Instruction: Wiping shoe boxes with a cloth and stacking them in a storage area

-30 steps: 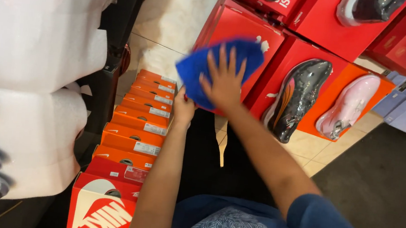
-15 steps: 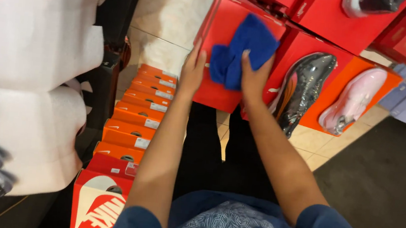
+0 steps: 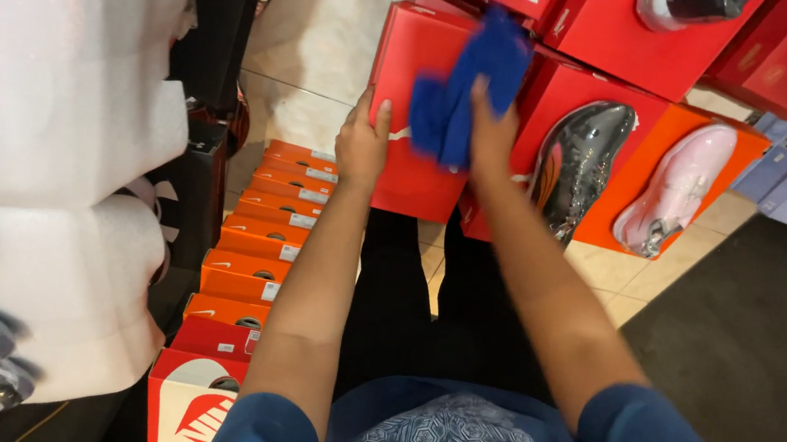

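Note:
A red shoe box [image 3: 420,58] stands tilted in front of me in the head view. My left hand [image 3: 363,142] grips its left edge, thumb on the lid. My right hand [image 3: 493,129] presses a blue cloth [image 3: 471,88] against the lid's right side. To the right, a dark grey shoe [image 3: 580,163] lies on another red box, and a pink shoe [image 3: 675,187] rests on an orange box.
A row of several orange and red shoe boxes [image 3: 250,245] runs along the floor at lower left. White rounded foam shapes [image 3: 54,117] fill the left side. More red boxes with shoes [image 3: 629,22] stand at the top. A dark mat [image 3: 751,346] covers the floor at right.
The blue cloth and my right hand have slid up and to the right across the red box lid. My left hand has kept its grip on the box's left edge.

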